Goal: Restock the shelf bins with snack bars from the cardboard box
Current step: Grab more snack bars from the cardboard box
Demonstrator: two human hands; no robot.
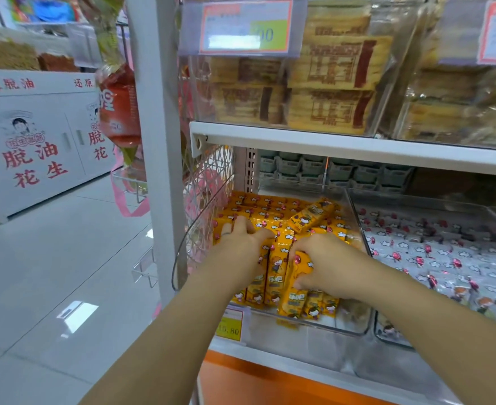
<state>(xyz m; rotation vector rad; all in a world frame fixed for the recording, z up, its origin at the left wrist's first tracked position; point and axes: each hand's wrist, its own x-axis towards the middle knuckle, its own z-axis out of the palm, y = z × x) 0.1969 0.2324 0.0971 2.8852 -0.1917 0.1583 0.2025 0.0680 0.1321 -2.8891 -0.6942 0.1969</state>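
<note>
I've got both hands down in the clear plastic bin (314,337) on the lower shelf (357,147), and it's looking well stocked: the yellow snack bars (279,258) run in packed rows from the back wall to the front lip. My right hand (322,258) has its fingers curled round a bar near the front and is gripping it upright among its neighbours. My left hand (241,238) lies on the rows further back with bent fingers on the wrappers, and I can't tell whether it holds one or only presses. One loose bar (311,214) sits tilted across the top, so I'd say tidying is what's left here. The cardboard box isn't in view, so I can't judge how much stock remains. The wrappers are glossy, crinkly film with cartoon prints around slim oblong blocks, and the bin walls are hard and see-through with rounded corners. Next door, the silver-wrapped bars (433,258) already lie flat and thick.
</note>
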